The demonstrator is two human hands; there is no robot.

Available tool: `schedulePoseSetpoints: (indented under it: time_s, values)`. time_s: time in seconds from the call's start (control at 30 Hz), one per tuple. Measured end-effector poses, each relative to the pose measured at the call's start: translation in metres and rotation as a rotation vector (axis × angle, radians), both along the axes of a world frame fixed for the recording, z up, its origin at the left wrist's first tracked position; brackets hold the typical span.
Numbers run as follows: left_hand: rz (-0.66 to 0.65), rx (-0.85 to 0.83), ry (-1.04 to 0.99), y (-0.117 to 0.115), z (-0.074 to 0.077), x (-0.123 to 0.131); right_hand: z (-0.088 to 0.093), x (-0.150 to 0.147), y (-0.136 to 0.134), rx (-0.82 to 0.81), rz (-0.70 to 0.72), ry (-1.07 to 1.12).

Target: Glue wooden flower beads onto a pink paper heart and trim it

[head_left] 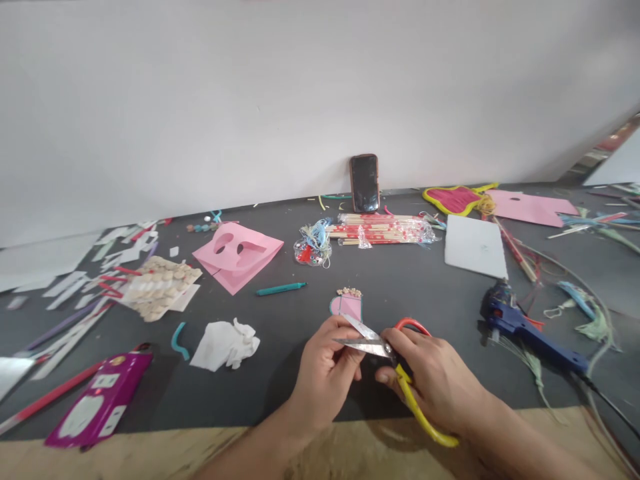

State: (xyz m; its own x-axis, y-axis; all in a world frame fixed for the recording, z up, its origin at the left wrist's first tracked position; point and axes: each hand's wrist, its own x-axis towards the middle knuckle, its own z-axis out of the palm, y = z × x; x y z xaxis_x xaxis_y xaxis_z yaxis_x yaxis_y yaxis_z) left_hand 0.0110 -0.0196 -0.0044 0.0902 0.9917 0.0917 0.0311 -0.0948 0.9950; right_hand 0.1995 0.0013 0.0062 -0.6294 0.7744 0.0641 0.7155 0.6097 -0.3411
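Note:
My right hand (435,377) grips a pair of scissors (373,341) with one red and one yellow handle, the blades slightly apart and pointing left. My left hand (325,373) is closed just left of the blades, fingers pinched at the blade tips; what they hold is too small to make out. Just beyond the hands lies a small pink paper shape (347,305) with beads along its top edge.
On the dark table (410,280) lie a pink paper mask (237,255), a teal pen (281,289), crumpled white tissue (225,343), a purple package (100,403), a blue glue gun (525,327), a bag of sticks (383,229), a white sheet (475,245). A phone (365,182) leans against the wall.

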Motion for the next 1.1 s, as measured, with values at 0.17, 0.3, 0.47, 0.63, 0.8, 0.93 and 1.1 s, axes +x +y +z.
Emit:
schedulePoseSetpoints:
  time_s: [0.17, 0.3, 0.47, 0.63, 0.8, 0.93, 1.1]
  values:
    - [0.052, 0.005, -0.042, 0.001, 0.001, 0.000, -0.002, -0.002, 0.006, 0.020, -0.004, 0.085]
    - [0.062, 0.003, -0.038, 0.000, 0.000, 0.001, 0.000, -0.001, 0.007, 0.006, 0.002, 0.104]
    - [0.079, 0.052, 0.046, -0.001, 0.005, 0.000, 0.007, -0.002, 0.007, 0.022, 0.003, 0.043]
    - [0.063, 0.063, 0.078, -0.002, 0.007, -0.002, 0.005, -0.002, 0.008, 0.017, 0.031, 0.070]
    - [0.044, 0.062, 0.098, -0.002, 0.007, -0.003, 0.000, -0.003, 0.009, 0.008, 0.040, 0.106]
    - [0.025, 0.017, 0.072, 0.000, 0.008, -0.004, 0.001, -0.004, 0.009, 0.030, 0.030, 0.102]
    - [-0.004, -0.087, -0.056, 0.006, 0.003, -0.003, 0.005, -0.001, 0.008, 0.123, 0.010, 0.031]
